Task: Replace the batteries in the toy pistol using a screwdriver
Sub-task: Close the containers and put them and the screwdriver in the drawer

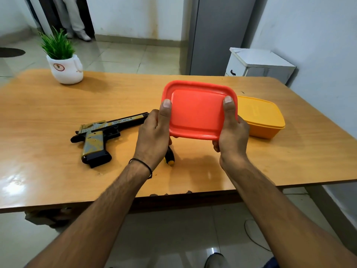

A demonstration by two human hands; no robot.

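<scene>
I hold a red lidded plastic box (197, 111) above the wooden table (58, 171), tilted toward me. My left hand (154, 132) grips its left side, thumb on the lid. My right hand (231, 130) grips its right side, thumb on the lid too. The toy pistol (100, 136), black with a gold and silver pattern, lies flat on the table to the left of my left hand, barrel pointing right. A screwdriver (170, 157) with a black and yellow handle lies on the table under my left hand, mostly hidden.
A yellow lidded box (262, 118) sits on the table just right of the red one. A white pot with a green plant (63, 64) stands at the far left. A white cabinet (258, 64) and a grey fridge (218, 35) stand beyond the table.
</scene>
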